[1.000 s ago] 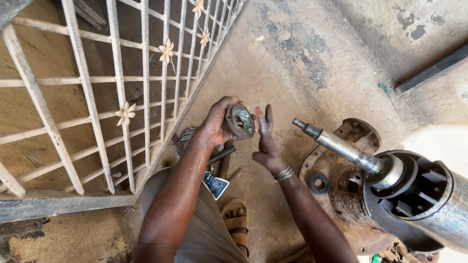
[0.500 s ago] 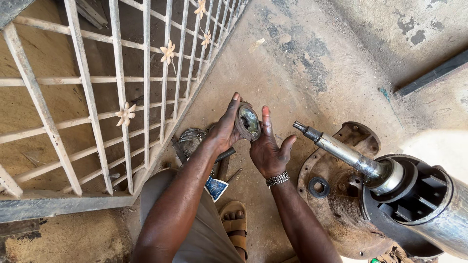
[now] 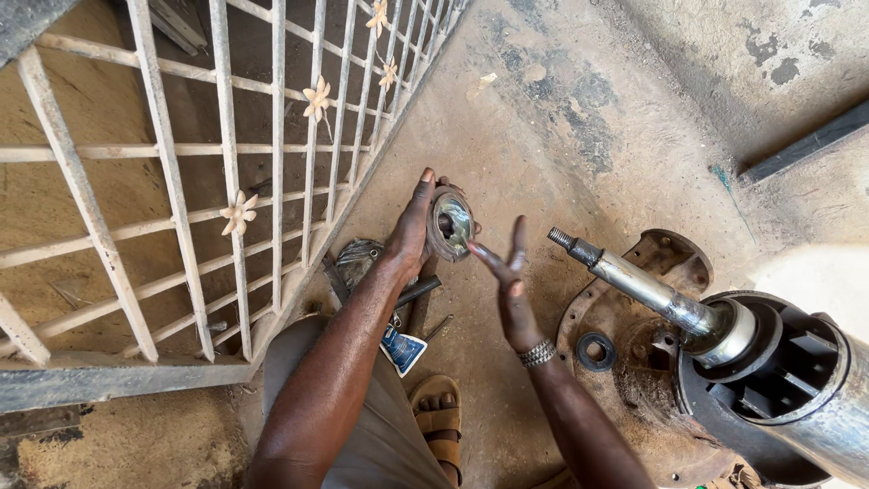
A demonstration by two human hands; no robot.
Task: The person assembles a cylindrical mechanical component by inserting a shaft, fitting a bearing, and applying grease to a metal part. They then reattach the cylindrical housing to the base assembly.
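Note:
My left hand (image 3: 412, 231) grips a round greasy metal bearing part (image 3: 450, 224) and holds it up on edge, its hollow shiny inside facing right. My right hand (image 3: 509, 276) is open just beside it, fingers spread, with a fingertip reaching toward the part's inner face. A metal bracelet (image 3: 538, 353) sits on that wrist. To the right, a threaded steel shaft (image 3: 634, 281) sticks out of a large dark cylindrical housing (image 3: 769, 380).
A rusty round plate (image 3: 625, 362) with a black ring (image 3: 596, 351) lies under the shaft. Tools and a small blue packet (image 3: 403, 349) lie on the dirt floor by my sandalled foot (image 3: 439, 421). A cream metal grille (image 3: 226, 163) leans at left.
My left hand has turned the bearing part upright and raised it slightly. My right hand has drawn back off the part and opened, its fingers now pointing at the inside.

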